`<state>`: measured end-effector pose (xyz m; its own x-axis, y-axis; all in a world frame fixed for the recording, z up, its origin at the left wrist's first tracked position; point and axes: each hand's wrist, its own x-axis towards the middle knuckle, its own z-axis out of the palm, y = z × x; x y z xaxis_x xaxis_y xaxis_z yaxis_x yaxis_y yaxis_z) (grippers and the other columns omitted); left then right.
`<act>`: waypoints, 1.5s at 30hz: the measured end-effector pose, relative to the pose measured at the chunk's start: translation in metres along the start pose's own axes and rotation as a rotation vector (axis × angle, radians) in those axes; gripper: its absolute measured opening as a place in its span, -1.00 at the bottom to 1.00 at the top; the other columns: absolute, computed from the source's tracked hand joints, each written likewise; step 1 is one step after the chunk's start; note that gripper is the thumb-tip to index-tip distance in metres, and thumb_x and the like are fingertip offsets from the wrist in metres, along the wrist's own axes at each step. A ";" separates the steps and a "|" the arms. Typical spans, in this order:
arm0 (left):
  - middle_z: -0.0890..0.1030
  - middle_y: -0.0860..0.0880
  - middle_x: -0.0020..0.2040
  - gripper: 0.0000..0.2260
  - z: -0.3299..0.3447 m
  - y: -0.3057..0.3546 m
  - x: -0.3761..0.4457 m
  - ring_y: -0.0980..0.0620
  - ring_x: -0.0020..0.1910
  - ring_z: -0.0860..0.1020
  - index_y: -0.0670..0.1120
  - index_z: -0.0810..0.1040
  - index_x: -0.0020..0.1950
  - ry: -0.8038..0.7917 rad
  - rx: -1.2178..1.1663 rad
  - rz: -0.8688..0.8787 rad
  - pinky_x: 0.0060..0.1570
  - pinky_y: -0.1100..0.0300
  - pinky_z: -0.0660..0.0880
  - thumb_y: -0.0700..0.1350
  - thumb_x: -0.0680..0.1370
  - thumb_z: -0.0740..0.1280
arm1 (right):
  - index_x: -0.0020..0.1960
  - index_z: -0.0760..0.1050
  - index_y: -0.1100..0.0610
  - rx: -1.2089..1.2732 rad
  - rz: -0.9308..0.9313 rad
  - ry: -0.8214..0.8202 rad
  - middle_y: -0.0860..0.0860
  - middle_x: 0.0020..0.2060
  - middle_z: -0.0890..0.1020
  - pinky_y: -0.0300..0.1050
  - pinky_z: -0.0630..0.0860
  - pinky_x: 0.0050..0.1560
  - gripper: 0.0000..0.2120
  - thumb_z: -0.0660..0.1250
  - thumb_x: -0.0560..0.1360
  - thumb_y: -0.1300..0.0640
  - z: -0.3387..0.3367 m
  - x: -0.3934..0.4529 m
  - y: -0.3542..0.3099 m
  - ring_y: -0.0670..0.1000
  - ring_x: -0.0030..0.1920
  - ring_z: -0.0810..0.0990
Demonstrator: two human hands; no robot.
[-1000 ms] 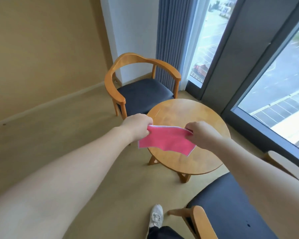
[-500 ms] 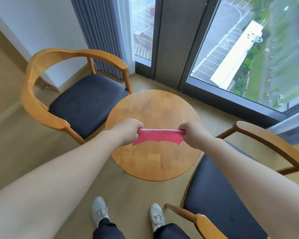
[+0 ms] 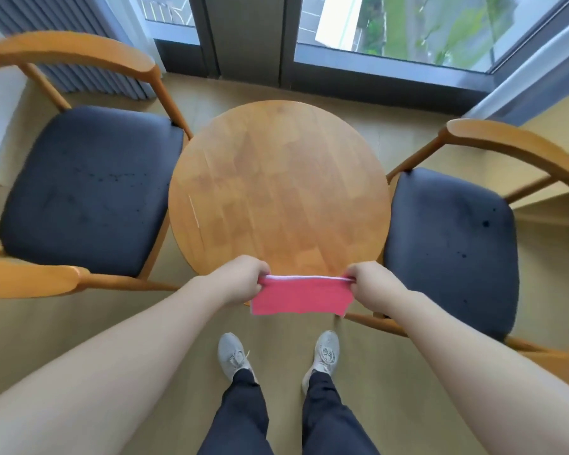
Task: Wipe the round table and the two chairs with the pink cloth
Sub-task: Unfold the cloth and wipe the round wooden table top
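The pink cloth (image 3: 301, 296) hangs stretched between my two hands at the near edge of the round wooden table (image 3: 276, 188). My left hand (image 3: 235, 280) grips its left top corner, and my right hand (image 3: 372, 284) grips the right top corner. The cloth hangs in the air, just in front of the table's rim. A wooden armchair with a dark seat (image 3: 86, 188) stands to the left of the table, and a second one (image 3: 450, 247) stands to the right.
Floor-to-ceiling windows (image 3: 391, 24) with a dark frame run behind the table, and a grey curtain (image 3: 79, 44) hangs at the back left. My feet in grey shoes (image 3: 234, 356) stand on the tan floor just short of the table.
I have stepped round to face the table squarely, with one chair on each side. The cloth, still held by both hands, has come from over the tabletop to its near edge.
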<state>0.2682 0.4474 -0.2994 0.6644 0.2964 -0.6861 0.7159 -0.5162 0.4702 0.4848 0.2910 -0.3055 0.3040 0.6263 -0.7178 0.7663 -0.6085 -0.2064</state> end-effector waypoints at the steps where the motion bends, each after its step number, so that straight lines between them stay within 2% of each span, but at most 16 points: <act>1: 0.51 -0.04 -0.16 -0.84 -0.001 -0.003 0.006 -0.08 -0.14 0.50 -0.06 0.47 -0.13 0.010 0.002 -0.003 -0.16 0.10 0.44 -0.30 0.47 0.19 | -0.04 0.56 0.01 0.007 0.003 0.009 -0.02 -0.16 0.60 -0.04 0.53 -0.15 -0.68 0.11 0.45 0.30 0.001 0.006 0.001 0.04 -0.15 0.56; 5: 0.55 -0.06 0.00 -0.77 -0.002 -0.016 0.042 -0.10 0.01 0.52 -0.08 0.54 0.06 0.093 0.010 -0.028 -0.05 0.07 0.48 -0.29 0.48 0.21 | -0.06 0.52 -0.01 -0.001 0.009 0.040 0.01 -0.12 0.60 -0.08 0.49 -0.20 -0.72 0.10 0.48 0.27 -0.002 0.048 0.007 0.05 -0.14 0.53; 7: 0.48 -0.05 0.17 -0.68 0.002 -0.023 0.061 -0.10 0.12 0.50 -0.06 0.47 0.25 0.166 0.040 -0.055 0.05 0.02 0.47 -0.23 0.50 0.27 | 0.11 0.54 0.04 0.015 0.033 0.077 0.05 -0.01 0.62 -0.07 0.49 -0.17 -0.69 0.12 0.51 0.25 0.001 0.069 0.013 0.09 -0.08 0.54; 10: 0.38 -0.05 0.31 -0.55 0.018 -0.036 0.085 -0.09 0.23 0.44 -0.03 0.33 0.39 0.249 0.098 -0.079 0.11 -0.02 0.46 -0.16 0.51 0.29 | 0.34 0.43 0.10 0.047 0.051 0.133 0.10 0.19 0.55 -0.06 0.46 -0.03 -0.65 0.16 0.56 0.16 0.017 0.089 0.023 0.14 0.11 0.53; 14: 0.33 -0.04 0.37 -0.55 0.046 -0.049 0.103 -0.06 0.30 0.36 -0.05 0.31 0.42 0.345 0.138 -0.077 0.12 0.00 0.44 -0.14 0.53 0.27 | 0.43 0.30 0.14 -0.026 -0.018 0.111 0.14 0.34 0.37 0.03 0.45 0.15 -0.56 0.18 0.56 0.13 0.054 0.095 0.027 0.17 0.25 0.43; 18: 0.26 -0.03 0.46 -0.57 0.067 -0.063 0.121 -0.03 0.43 0.21 -0.07 0.28 0.46 0.426 0.129 -0.091 0.34 0.02 0.25 -0.13 0.58 0.20 | 0.43 0.29 0.19 -0.084 -0.226 0.175 0.22 0.45 0.25 0.09 0.34 0.33 -0.56 0.18 0.59 0.10 0.088 0.103 0.013 0.20 0.41 0.29; 20: 0.14 -0.01 0.54 -0.54 0.074 -0.072 0.129 -0.01 0.51 0.09 -0.05 0.19 0.51 0.444 0.091 -0.100 0.45 0.06 0.09 -0.10 0.61 0.16 | 0.45 0.26 0.19 -0.108 -0.311 0.176 0.25 0.50 0.14 0.16 0.16 0.46 -0.55 0.14 0.61 0.05 0.103 0.111 0.000 0.22 0.49 0.13; 21: 0.09 0.00 0.56 -0.53 0.077 -0.075 0.132 0.00 0.52 0.05 -0.05 0.14 0.53 0.456 0.085 -0.099 0.47 0.08 0.02 -0.09 0.62 0.12 | 0.50 0.18 0.15 -0.133 -0.325 0.179 0.25 0.53 0.03 0.16 -0.01 0.52 -0.51 0.10 0.62 0.00 0.111 0.117 -0.007 0.22 0.53 0.00; 23: 0.06 -0.01 0.57 -0.52 0.080 -0.081 0.138 0.02 0.54 0.01 -0.06 0.10 0.55 0.493 0.095 -0.078 0.48 0.13 -0.07 -0.09 0.63 0.08 | 0.57 -0.06 0.06 -0.201 -0.317 0.241 0.20 0.54 -0.21 0.12 -0.31 0.48 -0.40 0.00 0.62 -0.13 0.123 0.131 -0.020 0.19 0.52 -0.31; 25: 0.05 -0.02 0.57 -0.52 0.080 -0.086 0.143 0.02 0.54 0.01 -0.07 0.10 0.55 0.523 0.120 -0.056 0.47 0.15 -0.10 -0.10 0.63 0.06 | 0.54 -0.28 0.03 -0.233 -0.270 0.314 0.15 0.46 -0.42 0.15 -0.45 0.42 -0.34 -0.10 0.59 -0.22 0.133 0.144 -0.035 0.16 0.42 -0.53; 26: 0.04 -0.03 0.57 -0.53 0.081 -0.088 0.145 0.02 0.54 0.00 -0.07 0.10 0.55 0.533 0.132 -0.051 0.47 0.15 -0.11 -0.10 0.63 0.06 | 0.50 -0.36 0.01 -0.231 -0.242 0.326 0.13 0.41 -0.49 0.16 -0.48 0.41 -0.34 -0.16 0.57 -0.26 0.138 0.149 -0.041 0.16 0.39 -0.58; 28: 0.02 -0.03 0.57 -0.53 0.082 -0.091 0.149 0.03 0.54 -0.02 -0.08 0.09 0.55 0.547 0.149 -0.048 0.47 0.17 -0.14 -0.09 0.64 0.04 | 0.47 -0.42 0.00 -0.230 -0.202 0.312 0.11 0.38 -0.53 0.18 -0.49 0.40 -0.34 -0.27 0.53 -0.30 0.150 0.155 -0.047 0.16 0.39 -0.58; 30: 0.00 -0.02 0.58 -0.53 0.084 -0.092 0.151 0.05 0.54 -0.04 -0.08 0.08 0.56 0.552 0.159 -0.055 0.45 0.21 -0.19 -0.08 0.64 0.05 | 0.49 -0.40 -0.01 -0.257 -0.200 0.309 0.10 0.42 -0.48 0.18 -0.47 0.41 -0.34 -0.31 0.53 -0.31 0.163 0.155 -0.042 0.15 0.43 -0.53; 38: 0.03 -0.07 0.57 -0.52 0.078 -0.081 0.177 0.01 0.55 -0.02 -0.14 0.11 0.54 0.583 0.200 -0.014 0.46 0.19 -0.19 -0.08 0.64 0.09 | 0.54 -0.09 -0.01 -0.269 -0.289 0.385 0.06 0.54 -0.10 0.14 -0.23 0.49 -0.34 -0.08 0.55 -0.30 0.162 0.145 0.000 0.11 0.54 -0.20; 41: 0.05 -0.07 0.57 -0.52 0.070 -0.072 0.198 0.01 0.54 -0.01 -0.14 0.12 0.54 0.618 0.216 0.014 0.46 0.20 -0.21 -0.08 0.63 0.10 | 0.54 -0.07 -0.01 -0.258 -0.268 0.416 0.05 0.53 -0.08 0.14 -0.20 0.49 -0.34 -0.06 0.55 -0.30 0.154 0.148 0.018 0.10 0.54 -0.17; 45: 0.05 -0.09 0.57 -0.52 0.059 -0.054 0.228 0.00 0.54 -0.01 -0.16 0.13 0.54 0.636 0.253 0.039 0.48 0.15 -0.20 -0.09 0.63 0.09 | 0.54 -0.16 -0.04 -0.274 -0.208 0.427 0.01 0.53 -0.17 0.13 -0.27 0.49 -0.34 -0.11 0.55 -0.31 0.137 0.159 0.046 0.07 0.53 -0.24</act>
<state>0.3685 0.4953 -0.5141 0.7410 0.6481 -0.1757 0.6680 -0.6850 0.2908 0.4912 0.2958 -0.5204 0.2897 0.8966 -0.3350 0.9368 -0.3374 -0.0929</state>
